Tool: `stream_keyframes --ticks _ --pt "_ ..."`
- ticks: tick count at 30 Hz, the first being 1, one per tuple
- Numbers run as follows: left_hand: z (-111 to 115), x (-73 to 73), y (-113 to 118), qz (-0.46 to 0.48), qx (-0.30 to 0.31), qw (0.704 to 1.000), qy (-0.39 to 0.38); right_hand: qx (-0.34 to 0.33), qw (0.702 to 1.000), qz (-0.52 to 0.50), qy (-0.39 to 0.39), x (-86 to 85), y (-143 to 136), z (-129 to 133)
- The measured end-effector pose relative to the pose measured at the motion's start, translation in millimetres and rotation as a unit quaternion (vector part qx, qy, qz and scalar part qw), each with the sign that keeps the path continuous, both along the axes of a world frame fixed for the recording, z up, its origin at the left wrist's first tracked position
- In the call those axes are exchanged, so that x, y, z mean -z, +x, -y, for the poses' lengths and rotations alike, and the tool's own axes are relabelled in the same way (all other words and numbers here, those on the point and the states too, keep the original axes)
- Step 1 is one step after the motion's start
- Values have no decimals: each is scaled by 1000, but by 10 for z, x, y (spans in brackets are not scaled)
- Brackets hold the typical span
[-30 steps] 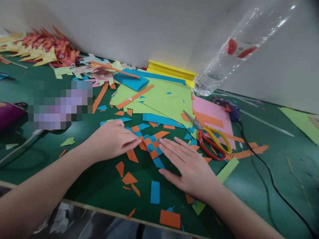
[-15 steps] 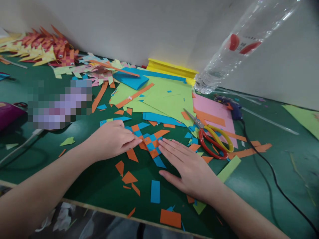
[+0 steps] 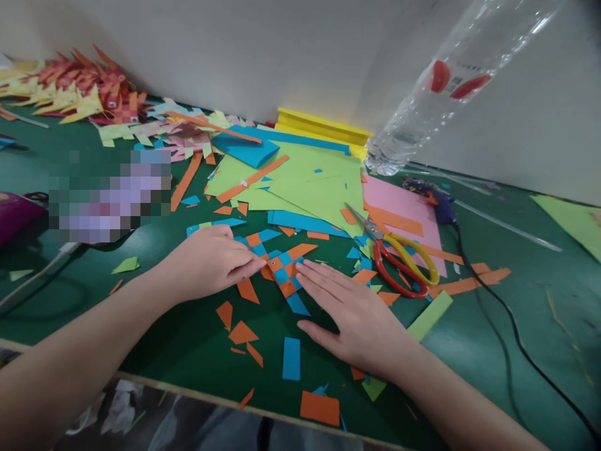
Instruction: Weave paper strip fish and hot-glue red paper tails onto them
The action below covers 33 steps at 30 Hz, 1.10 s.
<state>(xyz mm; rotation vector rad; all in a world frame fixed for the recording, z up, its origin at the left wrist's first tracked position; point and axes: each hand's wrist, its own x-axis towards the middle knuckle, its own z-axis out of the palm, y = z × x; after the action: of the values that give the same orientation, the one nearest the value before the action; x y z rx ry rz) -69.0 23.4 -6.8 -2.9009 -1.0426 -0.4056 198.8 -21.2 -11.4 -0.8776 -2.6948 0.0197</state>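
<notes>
A woven paper fish (image 3: 284,270) in orange and blue, with a small eye, lies flat on the green table between my hands. My right hand (image 3: 354,313) rests palm down, its outstretched fingertips touching the fish's right edge. My left hand (image 3: 209,266) is closed, thumb and forefinger pressed together at the fish's left tip; whatever they hold is too small to make out. Just beyond the left fingers lies a second blue and orange woven piece (image 3: 254,240), partly covered. A blue and green paper piece (image 3: 205,225) shows behind the left wrist.
Scissors (image 3: 404,260) with red and yellow handles lie right of centre, near a glue gun (image 3: 444,205) and its black cord. Green sheets (image 3: 319,181), scraps and a tilted clear bottle (image 3: 422,113) sit toward the wall. Finished paper fish (image 3: 94,94) and a blurred-out device (image 3: 113,200) are left.
</notes>
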Motion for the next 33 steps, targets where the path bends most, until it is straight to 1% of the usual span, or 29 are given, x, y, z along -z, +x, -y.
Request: stream_keyframes --ticks 10,13,16,20,24,28,33 --pt "4 -2 -1 -8 -5 1000 -16 2 1000 -7 -24 -15 -23 -13" --pt "-2 -7 2 -2 -3 1000 -17 2 999 -24 -24 -42 -39 -17" --pt "-2 3 -3 3 -3 1000 -15 -13 999 -41 -29 -64 -66 -15" --pt "9 12 -11 6 3 1000 0 -30 998 2 -52 -60 -102 -12" --pt "21 -19 -7 37 13 999 -2 -35 996 40 -72 -33 -116 -12" --pt "28 -54 2 52 29 998 -5 -34 996 49 -72 -20 -115 -8" --pt "39 -57 16 46 38 998 3 -37 995 43 -78 -8 -110 -9"
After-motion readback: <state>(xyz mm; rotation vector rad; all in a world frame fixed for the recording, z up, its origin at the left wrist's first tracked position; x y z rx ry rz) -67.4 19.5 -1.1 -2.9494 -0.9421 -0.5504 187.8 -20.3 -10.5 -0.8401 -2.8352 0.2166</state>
